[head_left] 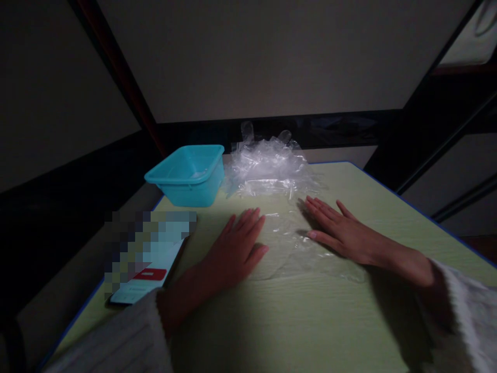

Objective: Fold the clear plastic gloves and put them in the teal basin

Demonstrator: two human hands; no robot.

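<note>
My left hand [236,248] lies flat on the pale green table [272,321], fingers stretched out and together, its fingertips at the left edge of a clear plastic glove [287,243] spread on the table. My right hand [337,230] rests flat on the same glove from the right, fingers extended and pointing left. Neither hand grips anything. Behind them a crumpled pile of clear plastic gloves [267,166] sits at the table's far edge.
A turquoise plastic basin [186,176] stands at the back left, next to the pile. A phone with a lit screen [149,259] lies at the left table edge. Dark bed-frame bars rise behind and to the right. The room is dim.
</note>
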